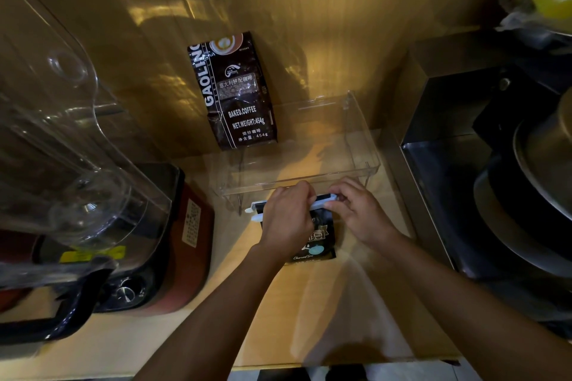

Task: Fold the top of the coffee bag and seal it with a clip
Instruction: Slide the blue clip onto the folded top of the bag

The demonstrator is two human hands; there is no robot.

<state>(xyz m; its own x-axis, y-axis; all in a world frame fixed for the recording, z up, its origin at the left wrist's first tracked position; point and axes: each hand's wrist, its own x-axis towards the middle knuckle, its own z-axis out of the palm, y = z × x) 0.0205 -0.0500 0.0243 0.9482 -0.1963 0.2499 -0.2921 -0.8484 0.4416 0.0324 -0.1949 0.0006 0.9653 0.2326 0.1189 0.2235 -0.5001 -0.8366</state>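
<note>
Pressing down on a small dark coffee bag (315,243) lying flat on the wooden counter (325,318), just in front of a clear plastic bin (365,145). Left hand (286,221) curling over the bag's upper left part, fingers (301,192) bent and clenched around the white clip (320,202) running across the bag's top edge; thumb hidden under the hand. Right hand (359,213) gripping the clip's right end, fingertips (335,196) pinched close on the bar, little gap showing between them. Both hands touching the clip, knuckles nearly meeting at mid-bar. Clip lying crosswise along the bag top, its left end sticking out past the left hand as two pale prongs slightly apart there. Whether the bar is fully snapped: cannot tell, hands covering the middle. Fold of the bag top hidden beneath the clip and fingers. Lower half of the bag showing between the wrists, printed label and a teal spot facing up.

Leaning against the back panel, well apart from the hands: a larger dark coffee bag (236,93) marked GAOLING, BAKED COFFEE, upright and tilted. Sitting at left: a blender (161,244) with red base and clear jug (55,120). Standing at right: a dark metal appliance (483,170), edge only partly visible.
</note>
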